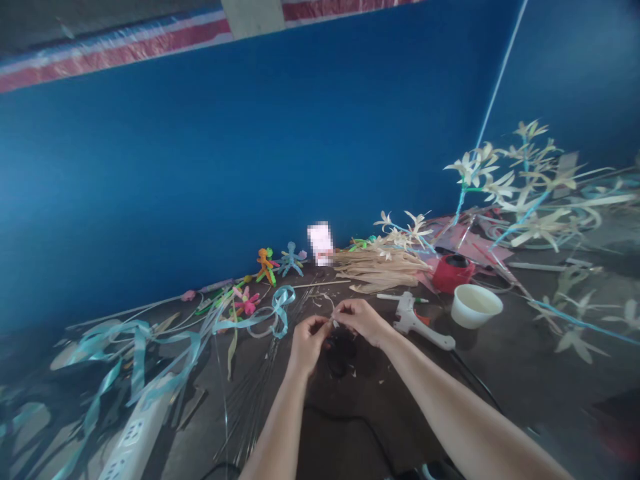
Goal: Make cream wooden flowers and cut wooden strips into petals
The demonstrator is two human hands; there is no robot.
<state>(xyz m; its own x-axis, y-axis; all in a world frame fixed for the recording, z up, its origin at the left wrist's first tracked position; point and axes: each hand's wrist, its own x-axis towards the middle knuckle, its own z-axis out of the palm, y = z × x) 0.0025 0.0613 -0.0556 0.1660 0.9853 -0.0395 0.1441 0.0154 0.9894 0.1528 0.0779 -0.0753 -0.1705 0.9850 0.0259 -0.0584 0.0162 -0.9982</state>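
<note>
- Blue wall (280,147), plain, rising behind the work surface; striped red-and-white sheeting (180,41) along its upper edge.
- Dark table (333,427), crowded at back and sides.
- Left hand (306,343), at centre: thumb and fingers pinched together on a small pale piece (335,323).
- Right hand (364,321), facing it: fingertips likewise pinched on the same piece, which sits between the two hands, above the table.
- Dark object (341,360), below the hands; form unclear.
- Glue gun (420,327), white, lying just right of the right hand.
- Bowl (477,307), whitish, upright, beyond the glue gun's handle; red roll-like item (453,273) just behind.
- Dried strips (383,270), tan, bundled, lying behind the right hand.
- Pale flowers (475,167), several, on blue-wrapped stems, far right.
- Orange figure (265,265) and blue figure (291,259), fuzzy, against the wall.
- Ribbon (139,360), light blue, looped across the left side.
- Thin wires (255,400), loosely bunched, left of the left forearm.
- Power strip (131,437), white, lower left.
</note>
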